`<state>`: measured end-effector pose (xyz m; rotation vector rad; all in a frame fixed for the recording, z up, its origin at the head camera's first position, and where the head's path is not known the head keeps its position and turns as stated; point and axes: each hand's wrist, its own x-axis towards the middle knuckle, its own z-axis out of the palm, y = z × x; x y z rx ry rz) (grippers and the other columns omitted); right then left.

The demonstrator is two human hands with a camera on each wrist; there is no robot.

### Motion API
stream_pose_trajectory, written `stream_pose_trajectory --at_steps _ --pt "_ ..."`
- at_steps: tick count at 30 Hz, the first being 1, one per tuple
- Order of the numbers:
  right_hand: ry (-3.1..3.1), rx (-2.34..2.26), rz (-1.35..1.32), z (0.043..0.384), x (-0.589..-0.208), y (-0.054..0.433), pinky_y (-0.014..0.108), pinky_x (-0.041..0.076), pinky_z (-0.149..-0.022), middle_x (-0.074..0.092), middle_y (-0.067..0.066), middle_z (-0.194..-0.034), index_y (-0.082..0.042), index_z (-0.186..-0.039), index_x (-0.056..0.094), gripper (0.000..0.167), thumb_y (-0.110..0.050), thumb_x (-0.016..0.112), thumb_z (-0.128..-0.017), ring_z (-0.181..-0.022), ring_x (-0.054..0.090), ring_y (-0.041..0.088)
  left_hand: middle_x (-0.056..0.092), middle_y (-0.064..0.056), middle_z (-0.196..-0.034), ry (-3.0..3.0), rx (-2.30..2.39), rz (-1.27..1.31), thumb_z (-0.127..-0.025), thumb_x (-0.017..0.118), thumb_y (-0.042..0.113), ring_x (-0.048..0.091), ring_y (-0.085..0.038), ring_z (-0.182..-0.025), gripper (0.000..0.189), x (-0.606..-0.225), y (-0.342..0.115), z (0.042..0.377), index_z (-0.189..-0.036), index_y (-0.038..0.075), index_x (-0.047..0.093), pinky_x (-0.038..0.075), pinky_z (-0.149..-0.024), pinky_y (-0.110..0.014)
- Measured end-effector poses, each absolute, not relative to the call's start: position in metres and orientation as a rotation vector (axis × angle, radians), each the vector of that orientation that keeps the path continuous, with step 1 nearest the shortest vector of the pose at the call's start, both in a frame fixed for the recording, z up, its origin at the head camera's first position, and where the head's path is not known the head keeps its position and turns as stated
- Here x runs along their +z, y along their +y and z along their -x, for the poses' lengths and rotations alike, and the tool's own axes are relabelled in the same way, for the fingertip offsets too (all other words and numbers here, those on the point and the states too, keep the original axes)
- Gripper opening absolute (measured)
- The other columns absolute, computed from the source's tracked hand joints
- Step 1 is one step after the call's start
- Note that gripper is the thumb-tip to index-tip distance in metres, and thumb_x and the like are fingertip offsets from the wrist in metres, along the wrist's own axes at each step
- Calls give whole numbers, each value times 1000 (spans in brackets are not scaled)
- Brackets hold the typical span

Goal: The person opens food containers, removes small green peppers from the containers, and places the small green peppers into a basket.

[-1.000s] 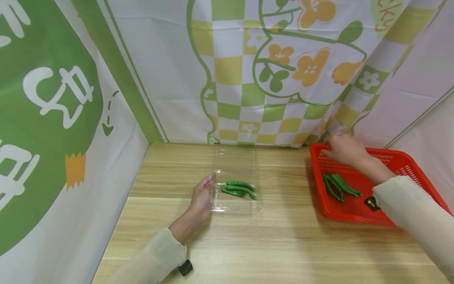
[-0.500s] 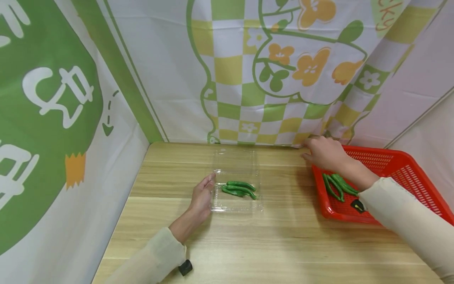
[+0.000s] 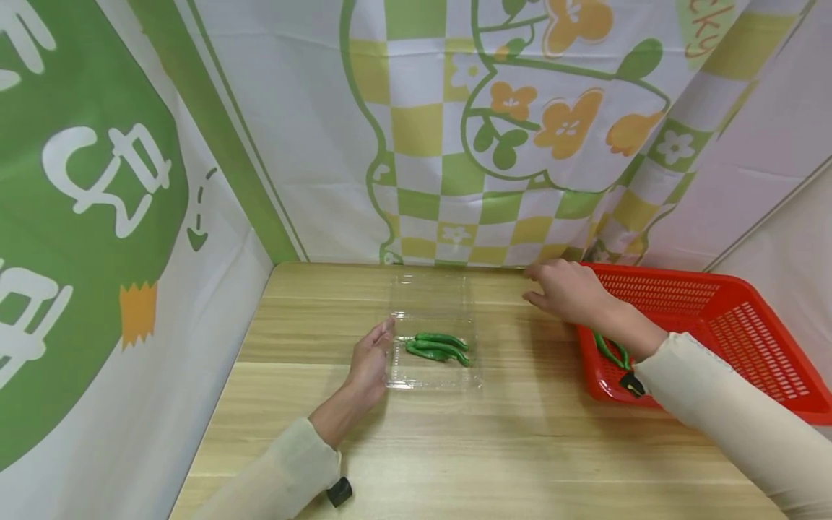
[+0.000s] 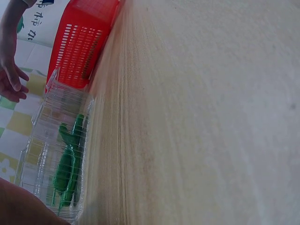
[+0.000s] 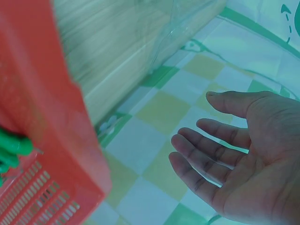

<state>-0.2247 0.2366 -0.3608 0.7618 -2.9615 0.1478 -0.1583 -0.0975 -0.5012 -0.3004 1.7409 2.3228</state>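
A clear plastic clamshell box (image 3: 434,377) lies with its lid (image 3: 430,295) folded back on the table. Several green chili peppers (image 3: 438,348) rest in its base; the left wrist view shows these peppers (image 4: 69,164) through the clear wall. My left hand (image 3: 369,365) holds the box by its left edge. My right hand (image 3: 572,292) hovers above the near-left rim of the red basket, beside the back wall; in the right wrist view this hand (image 5: 234,154) has loosely bent, spread fingers and nothing in them. Green peppers (image 3: 609,352) in the basket are partly hidden by the right forearm.
The red plastic basket (image 3: 767,347) with slotted walls stands on the right of the wooden table (image 3: 468,455). A printed cloth (image 3: 416,195) hangs along the table's back edge, and another cloth wall (image 3: 71,289) runs along the left.
My right hand has moved left from above the basket to beyond its left rim, its forearm now covering more of the peppers there. The left hand and the box have stayed put.
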Motion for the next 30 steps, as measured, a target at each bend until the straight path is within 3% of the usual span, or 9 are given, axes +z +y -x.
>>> stream_pose_trajectory --at_steps 14,24,30 --pt "-2965 152 -912 218 -379 196 47 64 -63 76 14 -122 -2 -125 73 39 -21 83 -92 -91 75 33 23 -12 -175 1752 2338 276 -114 36 8 12 -36 -163 51 -504 -98 159 -165 6 32 2 -133 -55" --pt "-2973 127 -1001 210 -390 171 42 62 -60 75 12 -116 -5 -126 73 38 -22 83 -93 -81 73 27 24 -12 -175 1772 2316 278 -114 36 8 12 -38 -163 51 -502 -97 157 -165 6 32 1 -133 -57" --pt "-2955 103 -1072 207 -401 157 39 62 -60 76 11 -117 -5 -125 74 37 -23 83 -94 -83 75 26 22 -11 -175 1767 2311 259 -114 35 10 11 -37 -163 52 -502 -98 157 -166 8 30 1 -133 -57"
